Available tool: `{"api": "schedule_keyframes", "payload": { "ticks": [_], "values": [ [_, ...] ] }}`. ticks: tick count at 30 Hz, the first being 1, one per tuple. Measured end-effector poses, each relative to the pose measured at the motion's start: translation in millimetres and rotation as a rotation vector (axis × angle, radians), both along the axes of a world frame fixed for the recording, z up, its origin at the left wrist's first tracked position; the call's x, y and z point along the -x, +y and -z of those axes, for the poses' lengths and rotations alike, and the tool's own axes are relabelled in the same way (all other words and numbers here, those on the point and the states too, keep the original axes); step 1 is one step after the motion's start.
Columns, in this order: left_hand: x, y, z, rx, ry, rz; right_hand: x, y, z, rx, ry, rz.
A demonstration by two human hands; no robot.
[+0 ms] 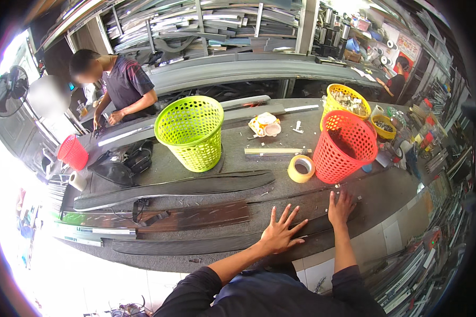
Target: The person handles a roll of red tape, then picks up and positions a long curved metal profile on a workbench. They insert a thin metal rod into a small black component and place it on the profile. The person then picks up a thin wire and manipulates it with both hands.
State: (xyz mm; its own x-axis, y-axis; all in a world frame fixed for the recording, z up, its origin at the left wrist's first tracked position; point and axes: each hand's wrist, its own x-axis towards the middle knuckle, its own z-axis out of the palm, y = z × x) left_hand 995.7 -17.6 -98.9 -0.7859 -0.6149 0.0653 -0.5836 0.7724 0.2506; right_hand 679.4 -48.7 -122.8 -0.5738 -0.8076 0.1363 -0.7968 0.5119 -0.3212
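Note:
My left hand [281,232] rests with spread fingers on a long dark strip [190,244] along the table's near edge. Its palm is down and nothing is in it. My right hand [341,208] is stretched out, fingers apart, near the strip's right end, just below the red perforated basket [344,150]. Whether it touches the strip or the tabletop, I cannot tell. A yellow tape roll [296,171] stands beside that basket. Small white bits lie near my right fingertips. Farther left are a brown strip [211,215] and a curved dark strip [180,189].
A green basket [193,137] stands mid-table, a yellow basket [349,98] of small parts behind the red one. A black bag [122,162] lies left. One person [124,84] works across the table; another [395,79] is far right. Long profiles crowd the right side.

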Motion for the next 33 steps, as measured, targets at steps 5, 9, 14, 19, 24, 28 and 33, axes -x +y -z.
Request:
{"api": "schedule_keyframes", "payload": {
  "ticks": [5, 9, 14, 19, 24, 28, 33],
  "values": [
    [3, 1, 3, 0.053, 0.038, -0.034, -14, 2, 6, -0.071, 0.204, -0.059],
    [4, -3, 0, 0.022, 0.033, -0.058, -19, 3, 6, -0.092, 0.149, -0.070],
    [-6, -15, 0, -0.016, 0.053, -0.170, -17, 0, -6, -0.095, 0.079, -0.061],
    [-4, -17, 5, -0.026, 0.058, -0.204, -24, 6, -9, 0.035, 0.143, 0.007],
    [-3, -23, -12, -0.008, 0.091, -0.193, -34, 10, -4, -0.147, 0.136, -0.006],
    [-1, -22, -24, 0.008, 0.175, -0.177, -32, 10, -11, -0.208, 0.099, -0.018],
    [2, -12, -16, -0.098, -0.102, -0.218, -20, 8, -22, 0.025, 0.040, -0.100]
  ]
}}
